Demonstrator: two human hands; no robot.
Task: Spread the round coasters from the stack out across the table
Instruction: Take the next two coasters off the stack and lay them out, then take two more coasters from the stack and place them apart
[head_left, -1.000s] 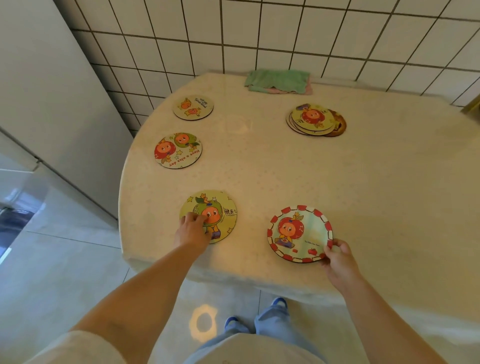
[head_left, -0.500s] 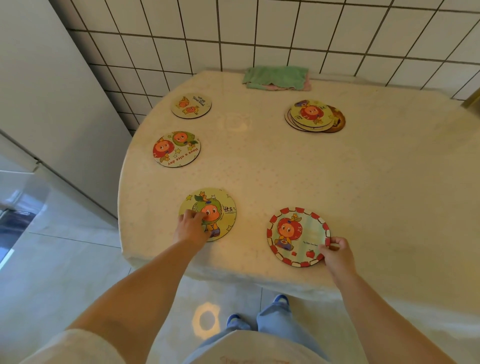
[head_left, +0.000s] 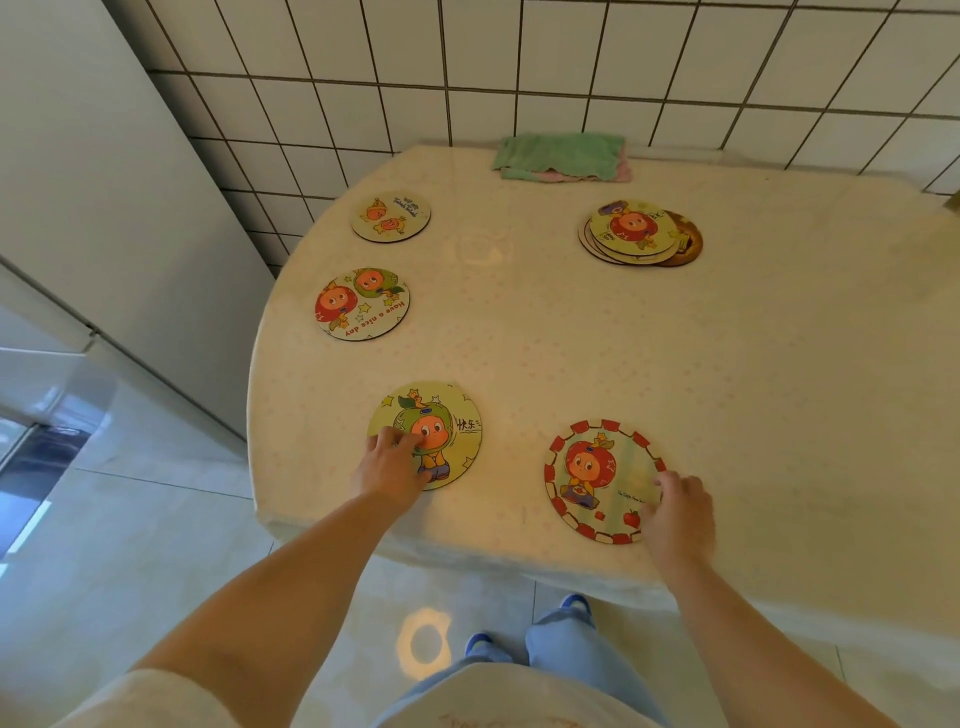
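Four coasters lay spread on the counter (head_left: 571, 338); the stack (head_left: 636, 234) remained, perhaps five deep. The left hand (head_left: 389, 465) pressed the green coaster (head_left: 447, 415) with fingers flat; the right hand (head_left: 675, 512) loosely pinched the red-rimmed coaster (head_left: 597, 478).

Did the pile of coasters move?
No. The stack of coasters lies just as close to the green cloth as before, on the same side.

right hand (head_left: 675, 512) | slid onto red-rimmed coaster (head_left: 597, 478) | grip seemingly loosened
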